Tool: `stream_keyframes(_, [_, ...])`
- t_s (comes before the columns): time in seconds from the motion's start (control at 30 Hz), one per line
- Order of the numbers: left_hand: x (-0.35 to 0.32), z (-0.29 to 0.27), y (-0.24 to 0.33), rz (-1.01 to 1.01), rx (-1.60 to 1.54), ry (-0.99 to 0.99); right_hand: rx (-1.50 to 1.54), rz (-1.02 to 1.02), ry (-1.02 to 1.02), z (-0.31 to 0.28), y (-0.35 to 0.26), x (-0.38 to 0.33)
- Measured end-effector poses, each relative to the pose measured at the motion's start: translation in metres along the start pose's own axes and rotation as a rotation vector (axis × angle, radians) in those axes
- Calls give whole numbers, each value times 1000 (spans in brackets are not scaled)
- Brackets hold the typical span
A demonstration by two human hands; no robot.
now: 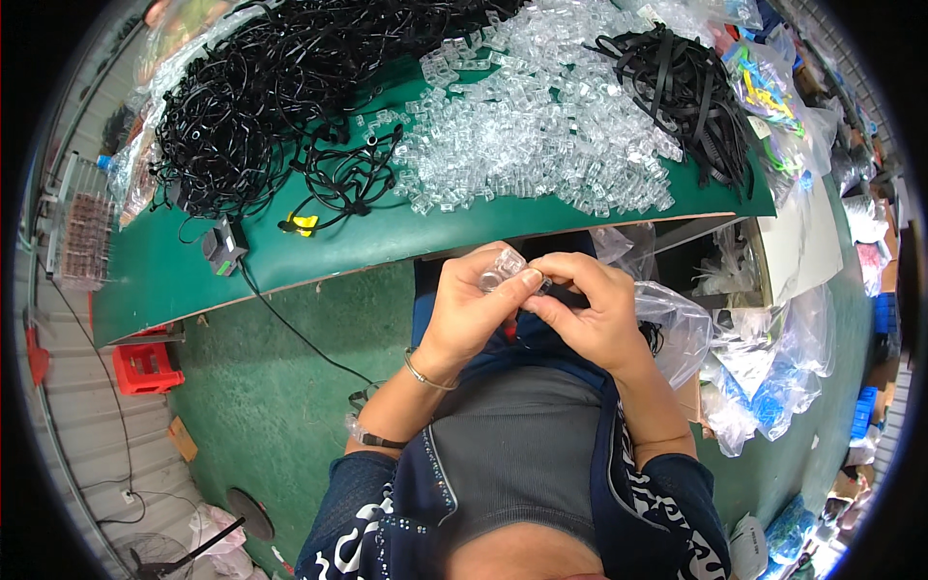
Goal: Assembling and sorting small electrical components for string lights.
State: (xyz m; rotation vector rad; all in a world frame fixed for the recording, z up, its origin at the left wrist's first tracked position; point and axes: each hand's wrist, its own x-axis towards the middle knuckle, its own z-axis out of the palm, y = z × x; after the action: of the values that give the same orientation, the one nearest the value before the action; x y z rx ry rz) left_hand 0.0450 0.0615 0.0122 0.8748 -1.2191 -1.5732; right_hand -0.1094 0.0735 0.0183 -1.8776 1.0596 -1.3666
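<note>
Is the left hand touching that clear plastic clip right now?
Touching. The head view shows the left hand pinching the clear plastic clip between its fingertips, with the right hand closing on it too.

Small clear plastic clip, tilted, pinched between both hands' fingertips, below green table edge

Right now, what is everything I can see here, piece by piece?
clear plastic clips: a big heap, too many to count, see-through, middle of the table
table: one, green top, across the upper picture
black cords: one tangled pile, black, left part of the table
black straps: one bundle, black, right part of the table
small grey box: one, grey, near the table's front edge
yellow tag: one, yellow, by the cords
red crate: one, red, on the floor at left
plastic bags: several, clear, at right
clear clip: one, see-through, between both hands
left hand: pinching the clip
right hand: pinching the clip
</note>
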Motion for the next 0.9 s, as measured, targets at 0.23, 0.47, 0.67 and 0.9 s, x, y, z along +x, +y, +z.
stream_keyframes(0.23, [-4, -1, 2, -16, -252, 123, -203, -84, 70, -4, -9, -5])
stream_keyframes(0.47, [0, -11, 2, -43, -292, -25, 76, 164, 30, -8, 4, -16])
stream_keyframes(0.67, [-5, -10, -9, -13, -272, -67, 544, 385, 76, -11, 7, -22])
stream_keyframes(0.9, [-13, -6, -10, -44, -145, -85, 568, 408, -54, -1, 10, -25])
